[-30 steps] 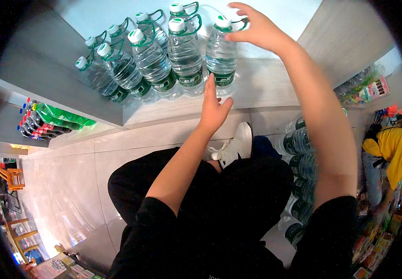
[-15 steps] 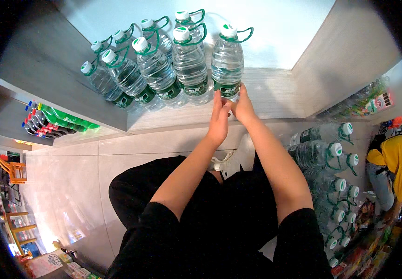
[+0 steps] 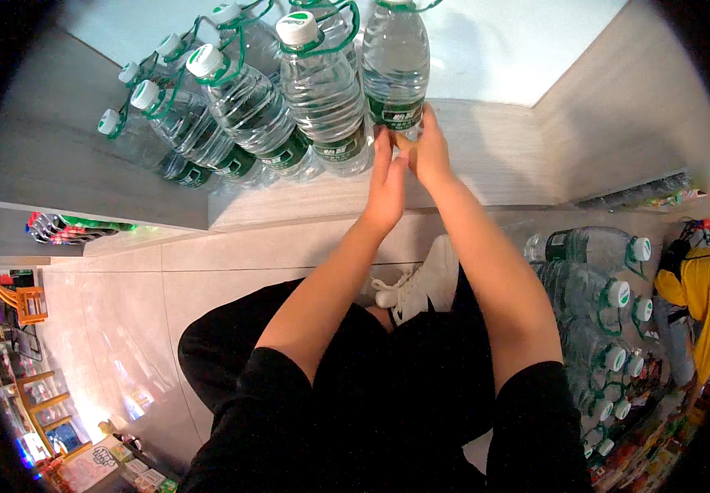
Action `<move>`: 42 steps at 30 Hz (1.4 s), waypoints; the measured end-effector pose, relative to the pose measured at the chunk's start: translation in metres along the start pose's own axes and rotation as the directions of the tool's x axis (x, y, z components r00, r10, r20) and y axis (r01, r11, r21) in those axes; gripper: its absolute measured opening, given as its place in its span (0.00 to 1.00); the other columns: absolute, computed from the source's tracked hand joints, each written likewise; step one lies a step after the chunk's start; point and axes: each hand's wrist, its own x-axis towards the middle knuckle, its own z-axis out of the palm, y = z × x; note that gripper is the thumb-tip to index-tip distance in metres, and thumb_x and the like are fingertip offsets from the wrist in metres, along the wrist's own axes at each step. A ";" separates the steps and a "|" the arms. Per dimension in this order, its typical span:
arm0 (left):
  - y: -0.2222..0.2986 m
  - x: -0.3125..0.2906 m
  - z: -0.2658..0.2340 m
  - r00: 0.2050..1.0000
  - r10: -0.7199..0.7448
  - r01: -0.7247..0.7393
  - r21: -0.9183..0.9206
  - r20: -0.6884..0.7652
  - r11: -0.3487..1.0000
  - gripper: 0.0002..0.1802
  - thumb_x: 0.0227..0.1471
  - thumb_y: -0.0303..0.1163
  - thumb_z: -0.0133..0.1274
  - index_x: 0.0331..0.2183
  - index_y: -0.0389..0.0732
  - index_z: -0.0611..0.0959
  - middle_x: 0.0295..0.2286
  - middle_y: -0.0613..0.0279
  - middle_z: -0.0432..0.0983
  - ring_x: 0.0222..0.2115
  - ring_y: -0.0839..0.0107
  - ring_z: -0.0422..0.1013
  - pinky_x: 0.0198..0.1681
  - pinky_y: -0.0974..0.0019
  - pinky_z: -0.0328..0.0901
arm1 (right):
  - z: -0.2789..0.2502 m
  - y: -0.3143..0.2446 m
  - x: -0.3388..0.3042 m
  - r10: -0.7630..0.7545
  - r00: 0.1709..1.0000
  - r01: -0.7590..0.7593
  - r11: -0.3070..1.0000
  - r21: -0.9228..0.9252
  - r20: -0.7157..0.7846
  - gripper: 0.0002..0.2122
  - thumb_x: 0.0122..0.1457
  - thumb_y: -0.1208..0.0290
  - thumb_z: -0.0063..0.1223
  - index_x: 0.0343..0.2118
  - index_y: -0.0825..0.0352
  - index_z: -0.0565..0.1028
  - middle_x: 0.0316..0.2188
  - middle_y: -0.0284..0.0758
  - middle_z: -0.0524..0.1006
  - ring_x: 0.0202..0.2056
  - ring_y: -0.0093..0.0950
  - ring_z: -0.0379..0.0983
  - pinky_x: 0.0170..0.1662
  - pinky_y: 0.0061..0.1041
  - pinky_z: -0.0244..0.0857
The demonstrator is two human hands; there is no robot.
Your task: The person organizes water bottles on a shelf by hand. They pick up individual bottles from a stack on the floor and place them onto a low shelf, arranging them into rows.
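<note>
Shelved bottles (image 3: 322, 90): stand in two rows on the shelf (image 3: 495, 181); I judge the work part done.
Floor bottles (image 3: 589, 246): a batch remains at my right, unshelved.
End bottle (image 3: 396, 66): upright on the shelf, right of the front row.
Right hand (image 3: 433, 152): narrowly curved, touching its base; grip, cannot tell.
Left hand (image 3: 388, 177): fingers near-straight at its base; contact uncertain.

Bottles (image 3: 322, 99): glossy ridged plastic. Shelf (image 3: 491, 185): matt, wood-grained. Floor tiles (image 3: 112, 320): glossy.
</note>
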 end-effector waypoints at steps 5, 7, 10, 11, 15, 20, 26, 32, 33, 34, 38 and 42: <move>0.005 0.019 -0.001 1.000 -0.008 0.006 -0.048 -0.024 0.999 0.40 0.54 0.48 0.36 0.61 0.39 0.44 0.56 0.58 0.52 0.52 0.67 0.55 0.52 0.62 0.55 | 0.004 -0.014 0.015 -0.013 1.000 0.012 0.999 0.037 0.004 0.31 0.44 0.68 0.61 0.52 0.67 0.61 0.44 0.46 0.72 0.46 0.40 0.68 0.48 0.32 0.60; -0.001 0.025 -0.004 1.000 -0.027 0.026 -0.075 -0.007 0.997 0.40 0.54 0.48 0.36 0.61 0.39 0.44 0.54 0.59 0.54 0.50 0.68 0.57 0.51 0.62 0.56 | 0.007 -0.013 0.021 -0.022 1.000 0.022 0.999 0.029 0.010 0.31 0.44 0.68 0.61 0.51 0.68 0.61 0.44 0.47 0.71 0.46 0.41 0.69 0.48 0.33 0.61; -0.008 0.034 -0.014 0.997 -0.064 0.068 -0.105 0.050 0.992 0.41 0.53 0.49 0.36 0.61 0.39 0.43 0.51 0.59 0.58 0.47 0.69 0.59 0.50 0.63 0.56 | 0.013 -0.014 0.025 0.021 1.000 -0.021 1.000 -0.005 0.018 0.31 0.43 0.68 0.62 0.50 0.69 0.61 0.44 0.47 0.71 0.44 0.42 0.69 0.46 0.32 0.61; -0.009 0.036 -0.016 0.992 -0.082 0.092 -0.110 0.094 0.990 0.41 0.53 0.48 0.36 0.61 0.40 0.42 0.50 0.60 0.59 0.46 0.69 0.60 0.50 0.63 0.56 | 0.015 -0.013 0.026 -0.018 1.000 0.017 0.999 0.036 0.015 0.30 0.43 0.67 0.62 0.49 0.69 0.61 0.43 0.48 0.72 0.43 0.42 0.70 0.46 0.32 0.61; -0.007 0.041 0.002 1.000 -0.011 0.009 -0.128 -0.018 0.992 0.41 0.53 0.47 0.37 0.61 0.40 0.43 0.49 0.60 0.59 0.44 0.70 0.60 0.47 0.66 0.58 | 0.021 0.008 0.039 -0.006 0.998 0.012 0.995 0.104 -0.056 0.30 0.44 0.66 0.62 0.48 0.70 0.62 0.39 0.48 0.73 0.41 0.41 0.71 0.44 0.31 0.62; -0.003 0.043 -0.008 0.997 -0.074 0.071 -0.077 -0.036 0.994 0.39 0.53 0.45 0.36 0.61 0.40 0.45 0.48 0.63 0.60 0.41 0.71 0.61 0.46 0.67 0.58 | 0.018 -0.012 0.036 -0.006 1.000 0.006 1.000 -0.031 -0.028 0.31 0.43 0.65 0.63 0.49 0.71 0.61 0.40 0.50 0.73 0.41 0.43 0.71 0.43 0.31 0.63; 0.002 0.035 -0.014 0.987 -0.150 0.154 -0.076 0.049 0.985 0.33 0.54 0.45 0.38 0.57 0.38 0.56 0.42 0.62 0.64 0.40 0.72 0.62 0.44 0.67 0.60 | 0.022 0.009 0.029 0.083 0.996 -0.080 0.982 -0.168 0.011 0.28 0.45 0.62 0.60 0.47 0.71 0.63 0.37 0.52 0.74 0.39 0.47 0.71 0.43 0.33 0.64; 0.004 -0.024 -0.013 0.965 -0.260 0.260 -0.031 0.022 0.965 0.29 0.55 0.43 0.43 0.53 0.36 0.64 0.40 0.58 0.69 0.38 0.70 0.65 0.42 0.68 0.62 | 0.016 0.021 -0.031 0.235 0.913 -0.293 0.946 0.137 0.334 0.07 0.47 0.72 0.49 0.28 0.69 0.72 0.28 0.47 0.76 0.33 0.48 0.72 0.35 0.40 0.65; 0.001 -0.034 -0.017 0.952 -0.305 0.306 -0.068 0.037 0.949 0.29 0.55 0.44 0.43 0.53 0.36 0.64 0.41 0.58 0.69 0.38 0.70 0.65 0.42 0.67 0.62 | 0.014 0.019 -0.043 0.222 0.918 -0.280 0.950 0.140 0.330 0.07 0.47 0.72 0.49 0.28 0.69 0.72 0.28 0.47 0.76 0.33 0.48 0.72 0.35 0.40 0.65; 0.007 -0.042 -0.012 0.956 -0.287 0.291 -0.071 0.062 0.954 0.29 0.55 0.44 0.43 0.53 0.36 0.64 0.41 0.58 0.69 0.38 0.70 0.65 0.42 0.67 0.62 | 0.006 0.029 -0.052 0.185 0.911 -0.222 0.973 0.059 0.369 0.06 0.47 0.73 0.49 0.28 0.69 0.72 0.27 0.47 0.76 0.32 0.47 0.72 0.35 0.39 0.65; 0.024 -0.082 -0.049 0.864 -0.432 0.346 0.318 0.260 0.883 0.28 0.55 0.46 0.42 0.51 0.38 0.69 0.40 0.61 0.71 0.36 0.70 0.67 0.42 0.66 0.62 | -0.017 -0.004 -0.105 0.015 0.859 0.155 0.945 -0.287 0.512 0.09 0.46 0.70 0.52 0.30 0.69 0.74 0.28 0.45 0.76 0.31 0.42 0.73 0.34 0.35 0.66; 0.021 -0.129 -0.075 0.856 -0.469 0.120 0.798 0.218 0.590 0.22 0.52 0.44 0.46 0.40 0.36 0.77 0.34 0.48 0.75 0.36 0.58 0.71 0.40 0.60 0.64 | -0.041 -0.015 -0.132 0.197 0.646 0.190 0.894 -0.405 0.737 0.13 0.46 0.65 0.54 0.33 0.68 0.74 0.30 0.44 0.77 0.33 0.40 0.73 0.37 0.34 0.66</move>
